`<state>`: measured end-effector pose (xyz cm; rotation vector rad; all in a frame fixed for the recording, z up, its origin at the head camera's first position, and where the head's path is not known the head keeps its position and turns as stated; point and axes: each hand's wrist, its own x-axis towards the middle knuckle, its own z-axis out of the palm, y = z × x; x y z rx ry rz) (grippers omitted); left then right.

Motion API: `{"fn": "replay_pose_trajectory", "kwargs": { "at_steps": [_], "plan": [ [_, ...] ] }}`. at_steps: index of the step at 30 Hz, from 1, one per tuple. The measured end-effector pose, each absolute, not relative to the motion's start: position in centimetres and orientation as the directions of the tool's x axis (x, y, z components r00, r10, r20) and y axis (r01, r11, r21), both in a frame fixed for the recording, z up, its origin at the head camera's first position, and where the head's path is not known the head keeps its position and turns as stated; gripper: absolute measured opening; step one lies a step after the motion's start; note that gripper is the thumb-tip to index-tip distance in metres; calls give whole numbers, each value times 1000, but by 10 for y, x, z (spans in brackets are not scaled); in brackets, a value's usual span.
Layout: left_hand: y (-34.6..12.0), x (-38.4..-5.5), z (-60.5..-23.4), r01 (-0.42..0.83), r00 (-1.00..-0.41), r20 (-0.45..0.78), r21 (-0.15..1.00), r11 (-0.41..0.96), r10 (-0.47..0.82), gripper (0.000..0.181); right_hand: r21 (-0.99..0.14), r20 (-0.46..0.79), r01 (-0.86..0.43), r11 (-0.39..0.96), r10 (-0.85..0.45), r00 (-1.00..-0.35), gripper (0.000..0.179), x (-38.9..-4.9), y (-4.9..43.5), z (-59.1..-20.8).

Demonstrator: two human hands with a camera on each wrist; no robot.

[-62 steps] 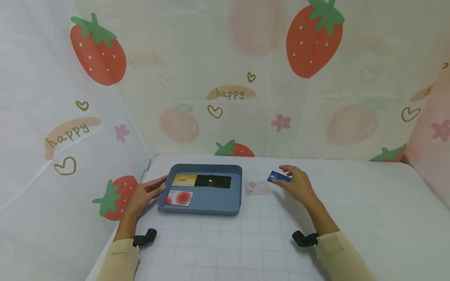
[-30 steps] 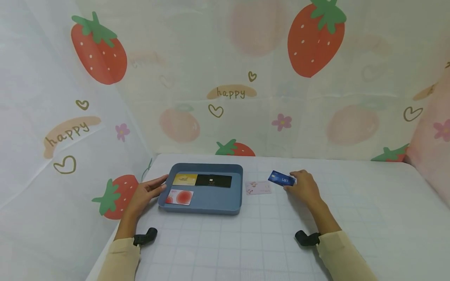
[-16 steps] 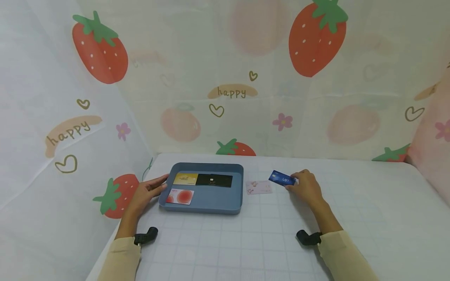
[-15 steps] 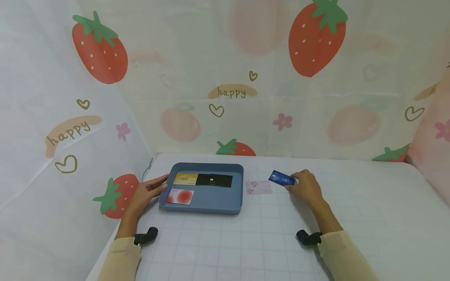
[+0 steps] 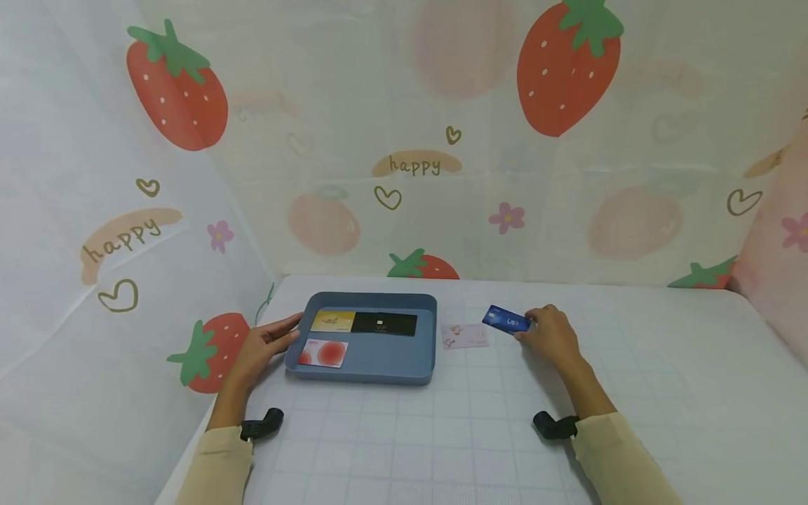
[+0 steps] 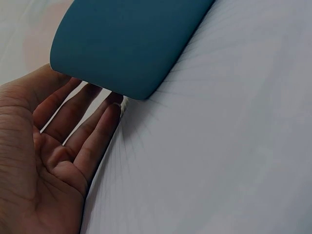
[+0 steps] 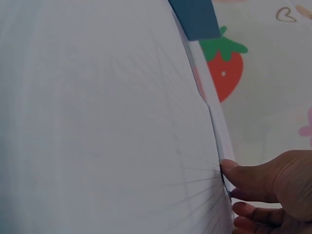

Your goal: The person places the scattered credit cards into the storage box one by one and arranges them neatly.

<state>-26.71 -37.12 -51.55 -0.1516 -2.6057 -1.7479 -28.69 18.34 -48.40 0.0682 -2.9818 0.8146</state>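
My right hand [image 5: 550,338] pinches a blue VIP card [image 5: 505,319] by its right end in the head view, its printed face showing. In the right wrist view the thumb and fingers of the right hand [image 7: 273,187] meet at the card's thin dark edge. Just left of it, a pale pink flowered card [image 5: 466,336] lies on the table. My left hand [image 5: 257,351] has its fingertips at the left end of a blue-grey tray [image 5: 379,376]. From the left wrist, the fingers of that hand [image 6: 63,141] extend along the tray's end wall [image 6: 131,44].
Inside the tray lie a yellow card [image 5: 332,321], a black VIP card [image 5: 394,325] and a white card with red circles [image 5: 323,353]. The table [image 5: 442,435] has a white checked cover. A strawberry-print curtain [image 5: 404,224] stands behind it.
Since two seconds ago my right hand has shifted right along the blue card, so more of its face shows. Over the last half second hardly anything moves. The left hand stays at the tray.
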Motion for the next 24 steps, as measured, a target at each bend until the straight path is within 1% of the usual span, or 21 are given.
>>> {"fn": "replay_pose_trajectory", "kwargs": {
  "at_steps": [4,7,10,14,24],
  "plan": [
    [-370,-267,-515,82,-995,53,924,373,88,52,-507,50,-46,861,-24,-998,48,-288,184,-483],
    [-365,-262,-505,73,-995,42,921,384,89,51,-513,38,-38,858,-21,-999,46,-287,184,-483],
    [-365,-261,-505,71,-996,41,915,397,83,52,-524,27,-34,851,-23,-999,47,-286,184,-482],
    [-372,-267,-516,78,-996,53,910,406,72,54,-558,33,-39,829,-25,-999,49,-287,186,-482],
    [-372,-268,-518,67,-997,44,914,401,67,55,-652,13,-24,758,-21,-1000,48,-290,194,-483]
  ]
}}
